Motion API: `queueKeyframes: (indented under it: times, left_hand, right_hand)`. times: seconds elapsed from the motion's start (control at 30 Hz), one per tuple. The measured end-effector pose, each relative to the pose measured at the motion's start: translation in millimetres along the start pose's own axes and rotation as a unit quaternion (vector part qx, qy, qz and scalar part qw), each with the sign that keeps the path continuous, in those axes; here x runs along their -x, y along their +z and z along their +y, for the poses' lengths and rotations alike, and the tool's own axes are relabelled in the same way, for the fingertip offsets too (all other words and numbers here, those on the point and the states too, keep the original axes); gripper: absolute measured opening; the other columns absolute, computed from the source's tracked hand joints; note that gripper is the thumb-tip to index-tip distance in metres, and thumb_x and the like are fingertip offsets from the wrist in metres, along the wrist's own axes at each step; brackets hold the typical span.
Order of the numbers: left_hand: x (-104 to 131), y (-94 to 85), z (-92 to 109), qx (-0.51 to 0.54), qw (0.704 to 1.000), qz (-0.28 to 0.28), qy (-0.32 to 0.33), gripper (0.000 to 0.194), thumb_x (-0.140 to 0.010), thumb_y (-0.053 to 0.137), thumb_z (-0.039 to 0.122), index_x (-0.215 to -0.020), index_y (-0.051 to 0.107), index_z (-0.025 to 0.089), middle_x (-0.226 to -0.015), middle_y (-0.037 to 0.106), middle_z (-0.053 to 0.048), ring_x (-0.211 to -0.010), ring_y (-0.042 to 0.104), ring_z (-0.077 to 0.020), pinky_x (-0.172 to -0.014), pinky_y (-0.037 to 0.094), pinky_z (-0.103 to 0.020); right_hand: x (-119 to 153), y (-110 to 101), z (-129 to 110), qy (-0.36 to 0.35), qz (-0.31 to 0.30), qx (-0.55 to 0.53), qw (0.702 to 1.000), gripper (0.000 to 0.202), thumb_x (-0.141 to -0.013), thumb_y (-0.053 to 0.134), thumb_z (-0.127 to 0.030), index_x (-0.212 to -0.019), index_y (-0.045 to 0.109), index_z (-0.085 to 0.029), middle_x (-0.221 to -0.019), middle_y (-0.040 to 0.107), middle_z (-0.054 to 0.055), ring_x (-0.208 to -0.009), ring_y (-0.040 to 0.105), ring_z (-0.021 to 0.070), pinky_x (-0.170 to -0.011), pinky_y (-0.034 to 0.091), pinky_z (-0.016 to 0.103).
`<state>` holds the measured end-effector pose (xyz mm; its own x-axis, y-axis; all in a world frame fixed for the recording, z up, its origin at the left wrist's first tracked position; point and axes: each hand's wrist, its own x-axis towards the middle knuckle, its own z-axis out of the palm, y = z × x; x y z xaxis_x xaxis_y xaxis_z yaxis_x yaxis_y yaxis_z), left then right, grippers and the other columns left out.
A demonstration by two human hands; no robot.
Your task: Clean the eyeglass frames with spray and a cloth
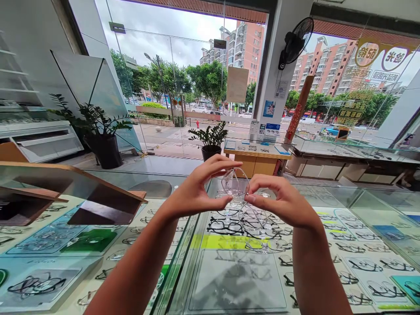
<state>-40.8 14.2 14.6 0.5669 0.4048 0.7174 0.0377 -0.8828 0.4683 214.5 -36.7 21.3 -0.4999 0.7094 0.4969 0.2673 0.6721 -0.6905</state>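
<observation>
Glasses, clear lenses, held over display case. R hand pinches them, thumb + fingertip closed. L hand spread wide round one lens; can't tell if gripping.

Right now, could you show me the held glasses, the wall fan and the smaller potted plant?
Held glasses (236, 183): head view, on the upper lens.
Wall fan (299, 36): head view, on the round black cage.
Smaller potted plant (211, 136): head view, on the leaves above its pot.
</observation>
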Motion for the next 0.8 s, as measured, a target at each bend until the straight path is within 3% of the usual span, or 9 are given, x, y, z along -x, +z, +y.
queueKeyframes:
  times: [0.2,0.27,0.37,0.47,0.53,0.6,0.67,0.73,0.8]
  left_hand:
    - [0,6.3,-5,0.111,0.993,0.019,-0.029,0.066,-0.083,0.082,0.016,-0.145,0.066,0.031,-0.131,0.063,-0.009,-0.122,0.067,-0.0241,-0.116,0.055,-0.044]
    - [0,6.1,-7,0.139,0.988,0.016,-0.058,0.063,-0.083,0.083,0.016,-0.143,0.068,0.030,-0.132,0.065,-0.010,-0.123,0.067,-0.0250,-0.114,0.056,-0.043]
    - [0,4.9,-14,0.191,0.977,0.015,-0.091,0.068,-0.081,0.086,0.017,-0.144,0.067,0.031,-0.140,0.065,-0.011,-0.130,0.065,-0.0279,-0.115,0.054,-0.043]
    - [-2,7.4,-27,0.248,0.959,0.052,-0.131,0.081,-0.074,0.091,0.019,-0.148,0.062,0.031,-0.148,0.063,-0.012,-0.140,0.059,-0.0319,-0.123,0.046,-0.047]
    - [-6,13.0,-38,0.278,0.930,0.110,-0.212,0.075,-0.074,0.091,0.024,-0.145,0.063,0.027,-0.145,0.066,-0.013,-0.141,0.060,-0.0327,-0.125,0.043,-0.050]
    - [-10,20.5,-46,0.324,0.877,0.159,-0.318,0.060,-0.082,0.084,0.030,-0.138,0.065,0.020,-0.142,0.069,-0.016,-0.137,0.063,-0.0310,-0.127,0.041,-0.049]
    - [-14,27.5,-50,0.397,0.817,0.165,-0.386,0.048,-0.092,0.073,0.037,-0.134,0.065,0.014,-0.143,0.069,-0.019,-0.137,0.065,-0.0291,-0.126,0.042,-0.046]
    - [-17,31.7,-52,0.465,0.774,0.153,-0.402,0.045,-0.098,0.064,0.042,-0.131,0.065,0.011,-0.146,0.067,-0.022,-0.138,0.064,-0.0280,-0.125,0.044,-0.043]
    - [-18,32.7,-51,0.500,0.756,0.155,-0.393,0.045,-0.099,0.060,0.042,-0.130,0.066,0.010,-0.147,0.067,-0.021,-0.138,0.064,-0.0277,-0.124,0.045,-0.042]
  right_hand:
    - [-9,2,20,0.013,0.020,-0.025,0.999,0.015,-0.093,0.077,-0.038,-0.085,0.075,-0.026,-0.106,0.068,0.004,-0.104,0.063,0.0210,-0.100,0.048,0.041]
    - [-11,3,25,0.043,0.009,-0.063,0.997,0.015,-0.091,0.079,-0.039,-0.084,0.077,-0.026,-0.112,0.070,0.005,-0.106,0.064,0.0218,-0.096,0.050,0.041]
    - [-14,6,32,0.096,-0.005,-0.139,0.986,0.021,-0.087,0.082,-0.043,-0.083,0.078,-0.024,-0.106,0.074,0.005,-0.094,0.067,0.0208,-0.083,0.053,0.038]
    - [-17,8,37,0.098,0.060,-0.161,0.980,0.020,-0.084,0.086,-0.042,-0.082,0.079,-0.023,-0.102,0.078,0.006,-0.092,0.069,0.0207,-0.084,0.055,0.038]
    - [-20,8,40,0.067,0.135,-0.156,0.976,0.015,-0.085,0.085,-0.039,-0.084,0.081,-0.025,-0.108,0.080,0.006,-0.100,0.072,0.0220,-0.091,0.057,0.041]
    - [-22,9,42,0.026,0.189,-0.157,0.969,0.011,-0.086,0.084,-0.036,-0.087,0.082,-0.026,-0.114,0.081,0.007,-0.109,0.073,0.0229,-0.099,0.057,0.043]
    - [-24,10,43,-0.007,0.204,-0.172,0.964,0.009,-0.087,0.085,-0.035,-0.089,0.082,-0.027,-0.119,0.081,0.007,-0.115,0.073,0.0232,-0.105,0.057,0.045]
    - [-24,13,42,-0.027,0.198,-0.192,0.961,0.008,-0.086,0.086,-0.033,-0.088,0.081,-0.027,-0.119,0.082,0.006,-0.116,0.073,0.0236,-0.106,0.057,0.046]
    - [-25,14,41,-0.030,0.190,-0.206,0.959,0.008,-0.086,0.087,-0.033,-0.088,0.081,-0.027,-0.117,0.082,0.006,-0.116,0.074,0.0240,-0.106,0.057,0.046]
